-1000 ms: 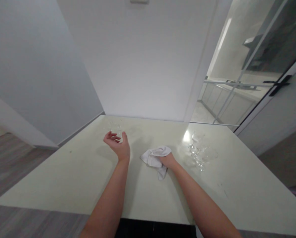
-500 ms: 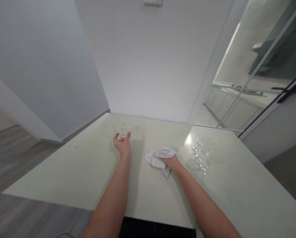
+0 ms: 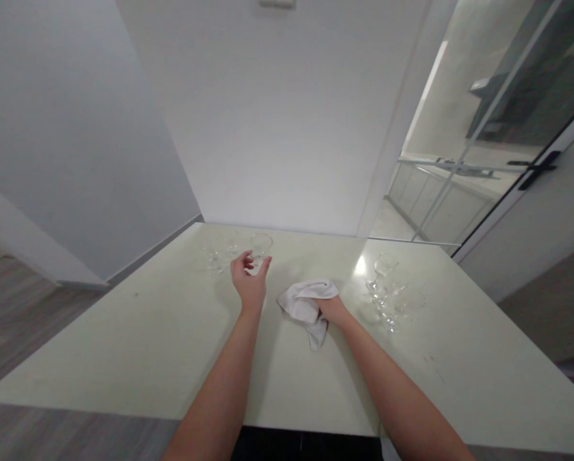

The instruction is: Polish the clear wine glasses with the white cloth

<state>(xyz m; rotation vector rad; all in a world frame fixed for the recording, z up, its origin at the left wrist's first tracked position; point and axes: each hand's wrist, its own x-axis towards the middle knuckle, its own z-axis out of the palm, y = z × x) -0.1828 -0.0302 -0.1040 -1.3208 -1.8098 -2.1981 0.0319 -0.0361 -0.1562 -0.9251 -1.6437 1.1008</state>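
Observation:
My left hand [image 3: 251,272] is closed around the lower part of a clear drinking glass [image 3: 261,241], its round rim showing just beyond my fingers. Whether the glass has a stem is hidden by the hand. In my right hand [image 3: 332,308] a crumpled white cloth [image 3: 300,301] is bunched up, with one corner hanging down towards the tabletop. Several more clear glasses [image 3: 217,259] stand to the left of my left hand, faint against the table. A second cluster of clear glasses [image 3: 385,294] is to the right of my right hand.
The pale, glossy table [image 3: 123,346] reaches to a white wall [image 3: 277,141] at its far edge. On the right is a glass-paned door [image 3: 441,192] with a black handle [image 3: 539,169]. Wooden flooring [image 3: 22,320] lies to the left.
My left hand has moved right, away from the left cluster, with a glass now in its fingers. My right hand keeps the cloth in nearly the same place. The view has shifted slightly.

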